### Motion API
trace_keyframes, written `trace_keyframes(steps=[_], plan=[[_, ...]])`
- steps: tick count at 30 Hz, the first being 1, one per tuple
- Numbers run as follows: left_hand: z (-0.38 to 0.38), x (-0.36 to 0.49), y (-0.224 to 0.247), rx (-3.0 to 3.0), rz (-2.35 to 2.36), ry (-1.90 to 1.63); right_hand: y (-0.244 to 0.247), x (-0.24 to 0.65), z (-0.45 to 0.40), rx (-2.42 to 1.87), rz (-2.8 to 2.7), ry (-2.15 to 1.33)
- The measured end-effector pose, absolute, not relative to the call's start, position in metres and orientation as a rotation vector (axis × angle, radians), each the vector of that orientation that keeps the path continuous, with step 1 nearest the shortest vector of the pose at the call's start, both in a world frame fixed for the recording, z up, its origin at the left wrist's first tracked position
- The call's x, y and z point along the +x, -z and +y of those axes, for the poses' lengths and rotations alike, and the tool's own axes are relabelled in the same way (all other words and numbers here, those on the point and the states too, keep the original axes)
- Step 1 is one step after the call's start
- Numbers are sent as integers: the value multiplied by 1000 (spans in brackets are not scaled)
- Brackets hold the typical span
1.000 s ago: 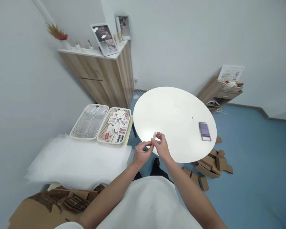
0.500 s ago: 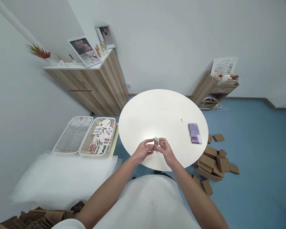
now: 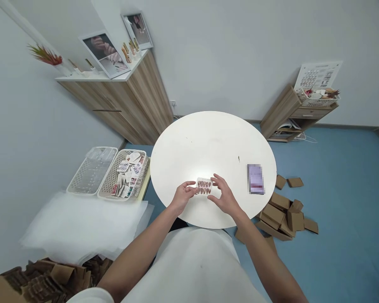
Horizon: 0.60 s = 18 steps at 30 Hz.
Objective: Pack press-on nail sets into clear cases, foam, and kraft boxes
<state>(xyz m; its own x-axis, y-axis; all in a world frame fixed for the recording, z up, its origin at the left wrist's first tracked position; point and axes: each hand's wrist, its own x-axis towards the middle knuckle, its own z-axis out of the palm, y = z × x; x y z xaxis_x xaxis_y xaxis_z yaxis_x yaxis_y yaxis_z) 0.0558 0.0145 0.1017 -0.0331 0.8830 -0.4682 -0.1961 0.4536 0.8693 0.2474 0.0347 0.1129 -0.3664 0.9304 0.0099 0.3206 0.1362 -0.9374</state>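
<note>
A small white card with two rows of reddish-brown press-on nails [image 3: 204, 185] faces up above the near part of the round white table [image 3: 214, 134]. My left hand [image 3: 185, 197] pinches its left edge between thumb and fingers. On the card's right side is my right hand [image 3: 223, 195], with thumb and fingers spread apart near the card's right corners; whether a fingertip touches it is hard to tell. A blurred purple item [image 3: 255, 179] lies on the table's right side, and a tiny dark object [image 3: 238, 158] lies to its upper left.
At the left, a white basket [image 3: 102, 192] holds nail cards beside another basket [image 3: 70, 190] with clear plastic trays. White foam sheets [image 3: 82, 227] lie nearer. Cardboard boxes [image 3: 273, 215] are piled on the floor at right. Wooden cabinets [image 3: 142, 101] stand behind.
The card has turned from nearly edge-on to flat, showing its nails. My right hand has opened and moved slightly right, while my left hand has shifted a little left. The camera view has shifted.
</note>
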Motion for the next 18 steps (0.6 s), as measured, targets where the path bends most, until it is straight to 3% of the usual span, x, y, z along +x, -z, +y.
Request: trace_keyframes(steps=[12, 18], plan=[[19, 52, -99, 673, 1372, -945, -99, 241, 42, -1253, -1935, -1078], [32, 28, -121, 1276, 1318, -862, -96, 224, 40, -1342, -2012, -949]])
